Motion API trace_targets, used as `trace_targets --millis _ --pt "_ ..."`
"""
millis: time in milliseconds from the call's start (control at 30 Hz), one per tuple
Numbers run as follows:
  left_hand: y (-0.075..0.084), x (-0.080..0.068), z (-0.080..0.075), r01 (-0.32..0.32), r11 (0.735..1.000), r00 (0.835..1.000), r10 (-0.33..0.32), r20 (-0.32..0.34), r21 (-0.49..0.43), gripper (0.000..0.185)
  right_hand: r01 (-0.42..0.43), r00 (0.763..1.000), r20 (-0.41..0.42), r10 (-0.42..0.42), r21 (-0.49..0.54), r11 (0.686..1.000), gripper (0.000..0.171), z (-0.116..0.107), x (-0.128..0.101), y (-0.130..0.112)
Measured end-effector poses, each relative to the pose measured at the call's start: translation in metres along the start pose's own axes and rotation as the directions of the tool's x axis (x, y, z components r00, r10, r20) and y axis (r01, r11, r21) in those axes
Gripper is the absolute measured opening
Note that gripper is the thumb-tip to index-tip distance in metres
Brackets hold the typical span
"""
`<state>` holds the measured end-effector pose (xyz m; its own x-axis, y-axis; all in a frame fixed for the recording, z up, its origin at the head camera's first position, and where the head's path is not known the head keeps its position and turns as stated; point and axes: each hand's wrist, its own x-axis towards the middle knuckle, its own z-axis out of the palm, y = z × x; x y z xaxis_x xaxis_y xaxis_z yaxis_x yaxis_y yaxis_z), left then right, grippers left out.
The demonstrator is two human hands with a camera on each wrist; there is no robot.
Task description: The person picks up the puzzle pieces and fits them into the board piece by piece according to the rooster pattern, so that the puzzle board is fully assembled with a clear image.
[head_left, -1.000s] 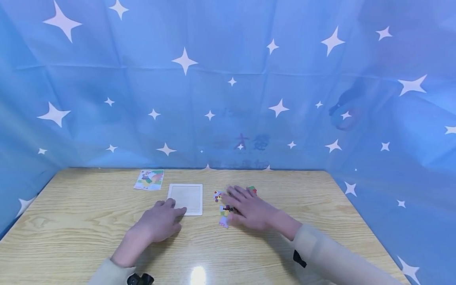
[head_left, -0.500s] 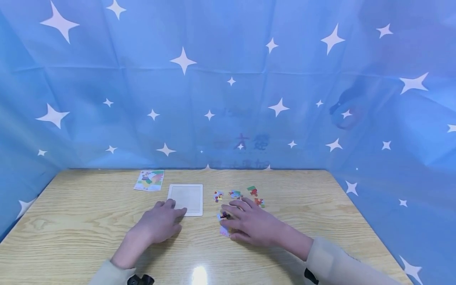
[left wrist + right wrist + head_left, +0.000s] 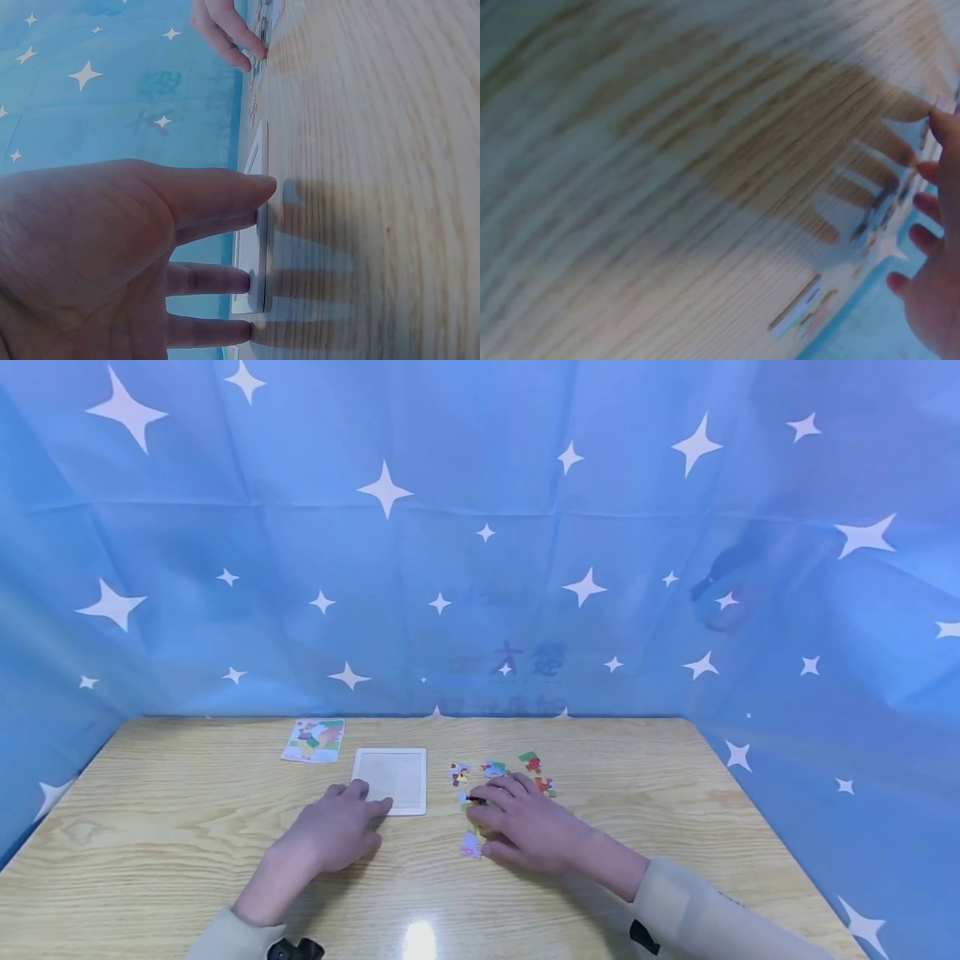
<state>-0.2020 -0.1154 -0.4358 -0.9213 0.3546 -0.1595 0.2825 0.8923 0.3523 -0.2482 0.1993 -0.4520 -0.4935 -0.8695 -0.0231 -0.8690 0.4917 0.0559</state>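
Resting flat at centre frame, the left hand (image 3: 333, 832) has relaxed, spread fingers touching the white tray's (image 3: 391, 776) near edge. Right hand (image 3: 525, 824), fingers spread, presses the scattered puzzle pieces (image 3: 471, 843) just right of it.

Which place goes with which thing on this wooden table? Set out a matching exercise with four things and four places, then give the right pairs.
Things:
1. white puzzle tray
2. picture card
3. left hand
4. right hand

Places:
A. over the loose puzzle pieces
B. far left, near the starred blue cloth
C. fingertips at the tray's near left corner
D. between the card and the loose pieces

Pairs: 1-D, 2-B, 3-C, 4-A
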Motion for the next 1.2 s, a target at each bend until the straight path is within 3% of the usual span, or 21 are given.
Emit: trace_targets --millis 200,400,533,633,733,800,867,933,1033,1200 --pt "0.000 0.001 0.001 -0.005 1.000 1.000 0.005 0.000 -0.001 0.047 0.037 0.999 -0.035 -0.038 -0.024 0.999 0.045 -0.002 0.002 -0.008" --pt "0.001 0.000 -0.001 -0.008 1.000 1.000 0.008 -0.003 0.011 0.047 0.171 0.973 -0.135 -0.186 -0.120 0.978 0.014 -0.002 0.003 -0.024" --pt "0.000 0.000 -0.001 -0.003 1.000 1.000 0.003 -0.008 0.016 0.047 0.179 0.968 -0.155 -0.199 -0.135 0.974 0.017 -0.002 0.002 -0.020" --pt "0.001 0.000 -0.001 0.000 1.000 1.000 0.000 0.003 0.004 0.048 0.182 0.969 -0.155 -0.192 -0.080 0.980 0.018 -0.004 0.001 -0.008" --pt "0.002 0.000 0.000 0.010 1.000 1.000 -0.010 0.016 0.003 0.050 0.094 0.981 -0.174 -0.090 0.012 0.996 0.017 -0.008 0.003 0.018" --pt "0.004 0.000 0.001 0.017 1.000 1.000 -0.017 0.021 0.011 0.050 -0.058 0.984 -0.162 0.074 0.098 0.994 0.019 -0.010 0.002 0.040" --pt "0.006 -0.001 0.002 0.022 0.999 0.999 -0.023 0.024 0.023 0.051 -0.233 0.962 -0.106 0.253 0.177 0.956 0.020 -0.009 0.001 0.062" --pt "0.008 -0.002 0.003 0.028 0.999 0.999 -0.029 0.026 0.027 0.050 -0.369 0.922 -0.029 0.387 0.240 0.898 0.023 -0.007 0.001 0.078" --pt "0.009 -0.004 0.002 0.031 0.999 0.999 -0.032 0.024 0.028 0.048 -0.452 0.887 0.051 0.459 0.301 0.840 0.023 -0.004 0.004 0.092" --pt "0.011 -0.005 0.000 0.032 0.999 0.999 -0.032 0.018 0.028 0.047 -0.477 0.875 0.072 0.480 0.310 0.823 0.020 -0.003 0.006 0.096"
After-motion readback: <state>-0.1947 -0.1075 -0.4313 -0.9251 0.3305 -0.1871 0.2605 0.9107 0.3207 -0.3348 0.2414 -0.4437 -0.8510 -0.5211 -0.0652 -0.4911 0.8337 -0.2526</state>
